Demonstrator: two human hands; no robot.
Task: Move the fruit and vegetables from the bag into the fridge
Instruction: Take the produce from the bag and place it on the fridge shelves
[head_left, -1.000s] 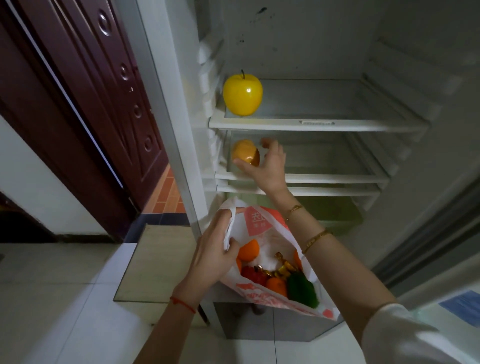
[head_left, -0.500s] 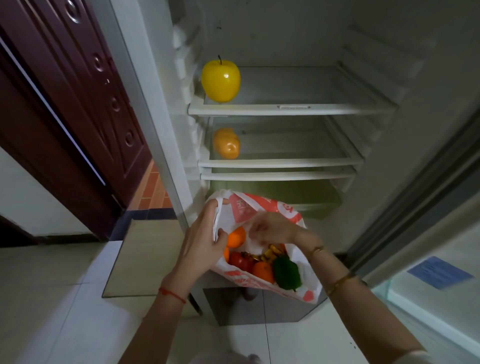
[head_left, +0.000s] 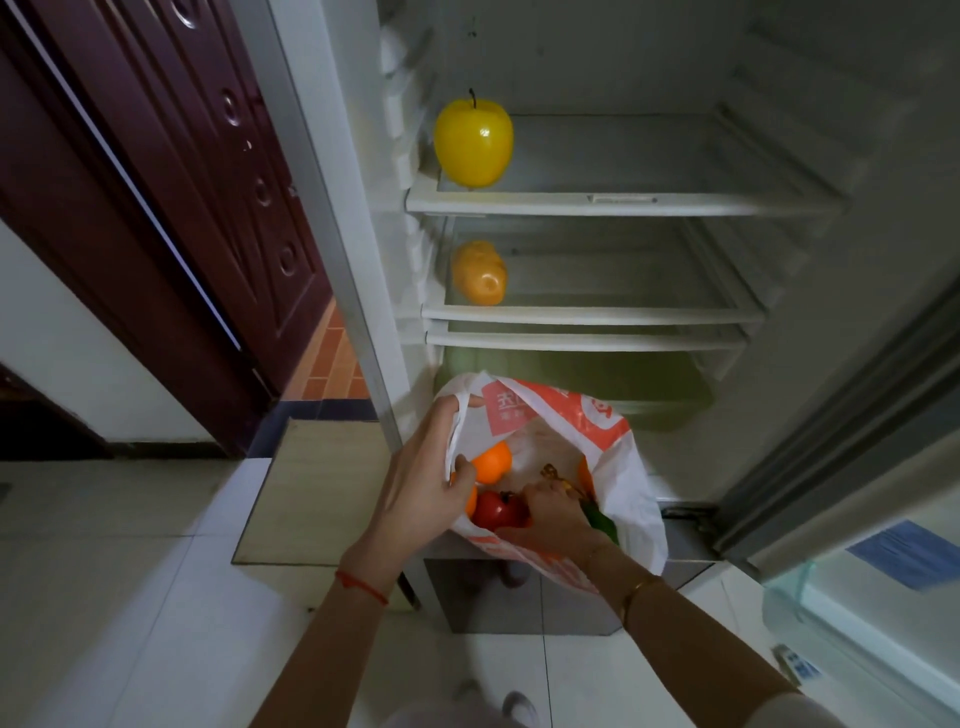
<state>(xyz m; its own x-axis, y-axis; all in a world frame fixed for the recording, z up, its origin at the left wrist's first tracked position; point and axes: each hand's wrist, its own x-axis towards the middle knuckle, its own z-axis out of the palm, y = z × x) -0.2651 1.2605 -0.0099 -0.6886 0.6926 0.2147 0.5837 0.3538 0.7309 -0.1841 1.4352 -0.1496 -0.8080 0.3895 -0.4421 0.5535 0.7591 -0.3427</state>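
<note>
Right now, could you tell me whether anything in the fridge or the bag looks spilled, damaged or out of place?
Nothing stands out. The yellow apple sits upright on the top shelf, and the potato lies on the shelf below. The left hand holds the plastic bag open while the right hand reaches in by the tomato; no spill shows.

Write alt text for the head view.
Right hand reaches into a plastic bag the left hand holds open, at a red tomato. Fridge shelves hold a yellow apple and orange fruit.

1 head view, steeply down, close to fridge (head_left: 623, 202)
</note>
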